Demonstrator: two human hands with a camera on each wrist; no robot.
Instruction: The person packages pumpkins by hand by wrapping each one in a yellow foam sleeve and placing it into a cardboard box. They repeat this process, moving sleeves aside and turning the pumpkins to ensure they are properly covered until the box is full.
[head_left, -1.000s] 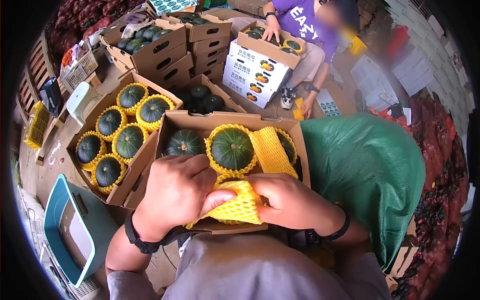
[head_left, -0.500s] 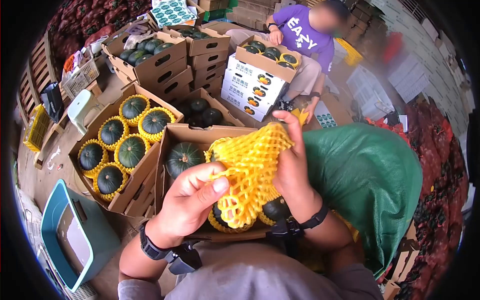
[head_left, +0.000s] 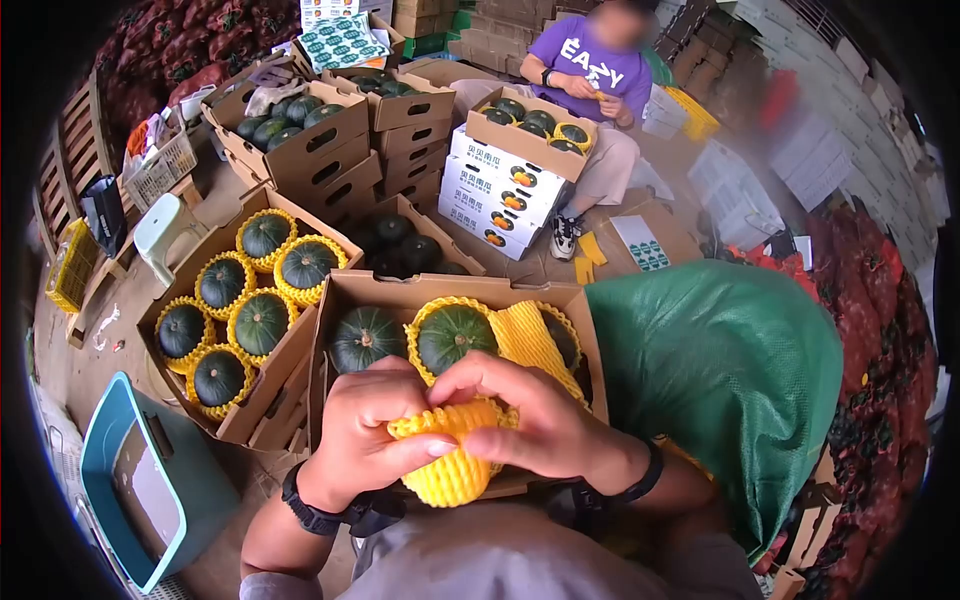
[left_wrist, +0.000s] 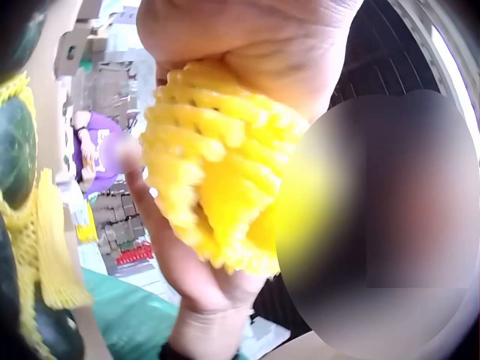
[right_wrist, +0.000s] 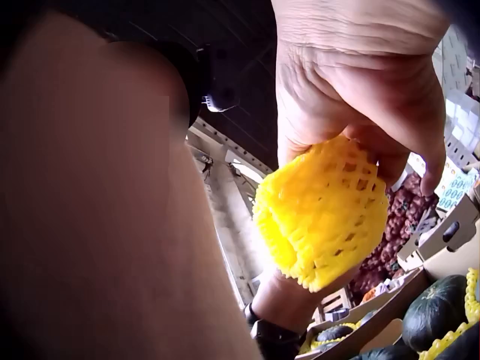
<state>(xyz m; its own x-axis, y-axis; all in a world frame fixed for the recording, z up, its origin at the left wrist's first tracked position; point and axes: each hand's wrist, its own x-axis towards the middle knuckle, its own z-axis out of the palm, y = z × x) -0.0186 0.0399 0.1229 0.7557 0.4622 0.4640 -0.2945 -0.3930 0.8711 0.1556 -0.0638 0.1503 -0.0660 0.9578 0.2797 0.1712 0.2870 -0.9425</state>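
Both hands hold a yellow foam net sleeve (head_left: 450, 475) close to the chest, over the near edge of an open carton (head_left: 600, 375). My left hand (head_left: 370, 425) pinches the sleeve's rim with its thumb on the outside. Opposite it, my right hand (head_left: 545, 425) grips the other side of the rim. In the right wrist view the sleeve (right_wrist: 322, 210) is a bunched, cup-like mesh. Behind the hands in the carton sit a bare dark green squash (head_left: 366, 338), a squash in a yellow net (head_left: 452, 335), and a flat foam sleeve (head_left: 535, 345) lying over another squash.
To the left, another carton (head_left: 285, 385) holds several netted squashes. A teal bin (head_left: 100, 470) stands near left, a green sack (head_left: 720, 370) at right. Stacked cartons (head_left: 330, 150) rise behind. A person in a purple shirt (head_left: 570, 60) sits beyond white boxes (head_left: 490, 190).
The foam sleeve was raised and spread between my hands, then came down and is bunched into a cup shape. The seated person's hands have come together in front of the chest.
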